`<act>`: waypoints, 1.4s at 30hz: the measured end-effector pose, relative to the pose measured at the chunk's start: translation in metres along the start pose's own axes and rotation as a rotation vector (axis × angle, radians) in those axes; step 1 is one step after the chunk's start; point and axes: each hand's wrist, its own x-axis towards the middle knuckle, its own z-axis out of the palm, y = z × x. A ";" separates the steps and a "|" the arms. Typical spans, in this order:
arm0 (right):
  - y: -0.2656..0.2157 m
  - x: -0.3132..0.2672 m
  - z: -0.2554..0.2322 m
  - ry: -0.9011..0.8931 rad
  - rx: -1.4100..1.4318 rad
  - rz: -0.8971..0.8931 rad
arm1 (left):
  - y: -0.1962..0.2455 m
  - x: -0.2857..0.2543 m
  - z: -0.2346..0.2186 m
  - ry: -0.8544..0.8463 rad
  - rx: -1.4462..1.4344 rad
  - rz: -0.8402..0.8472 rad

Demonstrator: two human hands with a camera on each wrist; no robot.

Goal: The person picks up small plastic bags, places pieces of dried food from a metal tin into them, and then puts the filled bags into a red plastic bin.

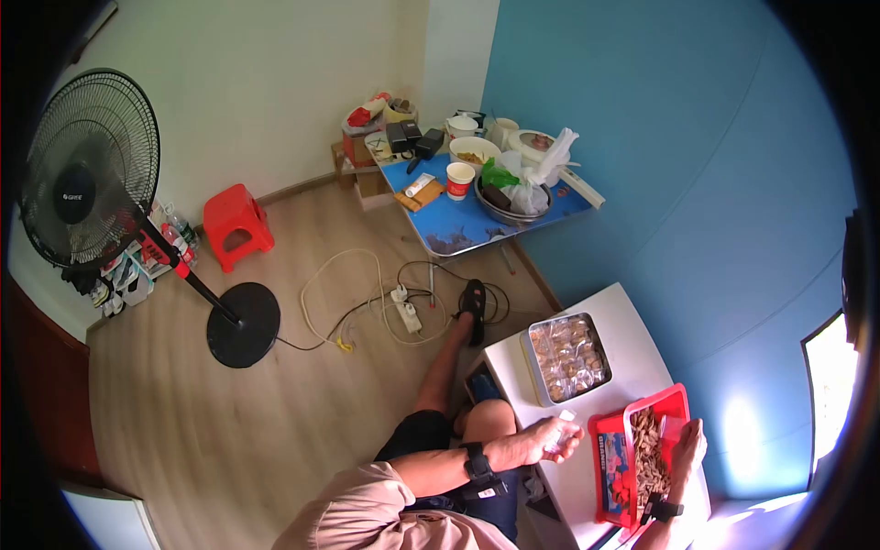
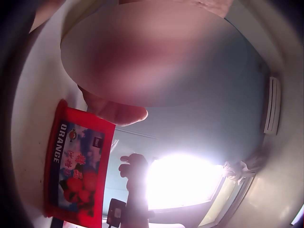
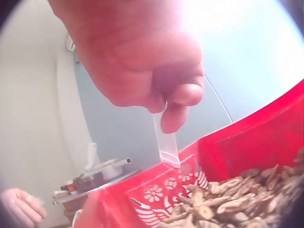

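The work looks well along but unfinished: clear packets (image 1: pixel 570 353) fill much of the silvery metal tin (image 1: pixel 533 370) on the white worktop (image 1: pixel 632 335), while loose dried brown pieces (image 1: pixel 649 463) remain in the red plastic basket (image 3: pixel 251 129), the left hand (image 1: pixel 539 444) gripping a small clear plastic item (image 1: pixel 566 417), the right hand (image 1: pixel 691 447) pinching a clear plastic strip (image 3: pixel 167 145).

- My red plastic basket (image 3: pixel 247 135) is sitting upright on the white tabletop (image 1: pixel 632 335), showing off a floral cutout pattern and an "ORANGE" label (image 2: pixel 78 166).
- Loads of dried tan pieces (image 1: pixel 649 463) are lying jumbled inside it.
- I'm holding a clear plastic strip (image 3: pixel 167 145) pointing down over the basket.
- I'm also gripping a small clear packet (image 1: pixel 559 435), contents too blurry to tell.
- An open, squarish metal tin (image 1: pixel 534 374) is sitting near the basket, holding small clear bags (image 1: pixel 568 353) of brownish bits.
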 end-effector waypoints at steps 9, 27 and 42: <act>-0.124 -0.043 0.009 -0.267 0.854 0.202 | -0.003 -0.063 -0.028 -0.219 -0.184 -0.018; -0.212 -0.130 0.082 -0.262 0.294 -0.771 | -0.032 -0.150 -0.046 -0.302 -0.344 0.182; -0.185 -0.141 0.100 -0.558 0.254 -0.929 | -0.030 -0.140 -0.040 -0.012 -0.125 0.268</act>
